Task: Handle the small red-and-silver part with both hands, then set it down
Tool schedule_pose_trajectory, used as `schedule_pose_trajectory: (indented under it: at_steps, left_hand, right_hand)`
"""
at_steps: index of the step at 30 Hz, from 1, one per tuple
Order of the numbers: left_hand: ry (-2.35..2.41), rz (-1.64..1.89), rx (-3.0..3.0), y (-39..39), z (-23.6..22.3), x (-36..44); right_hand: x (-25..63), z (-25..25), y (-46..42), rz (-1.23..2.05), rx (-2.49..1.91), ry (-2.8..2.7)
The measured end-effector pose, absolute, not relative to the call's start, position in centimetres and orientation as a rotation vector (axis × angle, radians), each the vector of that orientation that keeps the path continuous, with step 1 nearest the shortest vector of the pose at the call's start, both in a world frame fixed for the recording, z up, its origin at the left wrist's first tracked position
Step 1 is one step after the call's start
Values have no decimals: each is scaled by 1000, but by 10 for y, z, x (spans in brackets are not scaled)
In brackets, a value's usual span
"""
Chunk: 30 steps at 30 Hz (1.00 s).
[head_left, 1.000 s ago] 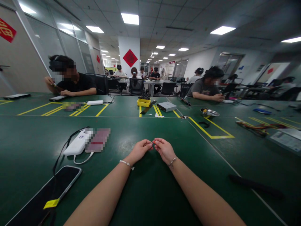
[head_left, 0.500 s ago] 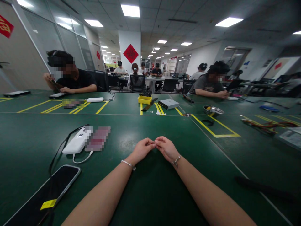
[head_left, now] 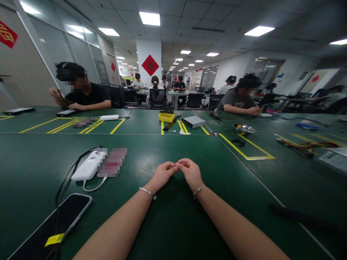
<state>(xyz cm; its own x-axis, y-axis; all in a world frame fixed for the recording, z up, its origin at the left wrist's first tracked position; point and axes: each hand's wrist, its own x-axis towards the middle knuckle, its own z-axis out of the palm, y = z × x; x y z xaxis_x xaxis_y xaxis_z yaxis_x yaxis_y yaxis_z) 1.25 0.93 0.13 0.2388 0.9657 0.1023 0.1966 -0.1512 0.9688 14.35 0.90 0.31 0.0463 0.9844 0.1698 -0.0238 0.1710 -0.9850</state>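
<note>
Over the middle of the green table, my left hand and my right hand meet at the fingertips. Both are closed in a pinch, thumbs against fingers. Whatever sits between the fingertips, if anything, is too small or too hidden to make out. A bracelet circles each wrist. To the left of my hands lie a white power bank with a short white cable and a blurred-out pinkish card-like thing. Nearer to me on that side is a dark-screened phone with a yellow tag.
Farther off stand a yellow tray, a grey metal box and a metal bowl. Coloured wires lie at the right, and a black strap near the front right. Co-workers sit across the table at left and right.
My right hand has turned slightly at the wrist, its fingers still meeting the left hand's. The whole view has tilted up a little. The left co-worker's raised hand has shifted slightly.
</note>
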Motion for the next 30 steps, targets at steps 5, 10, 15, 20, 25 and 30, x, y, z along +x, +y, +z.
schedule_pose_trajectory:
  at_steps: [5, 10, 15, 20, 25, 30]
  left_hand:
    - [1090, 1080, 1508, 12, -3, 13]
    - [1098, 1177, 1433, 14, -3, 11]
    - [1069, 1203, 1351, 15, -5, 9]
    - [1025, 1197, 1291, 14, -4, 8]
    - [992, 1171, 1241, 10, 2, 11]
    - [999, 1140, 1184, 5, 4, 19]
  right_hand:
    - [144, 4, 8, 958, -1142, -1367]
    - [142, 7, 5, 809, -1074, -1526]
    - [140, 5, 2, 825, -1034, -1576]
    - [142, 1, 4, 887, -1047, -1632]
    - [138, 2, -2, 564, -1153, -1789]
    - [132, 10, -12, 64, -1341, -1917]
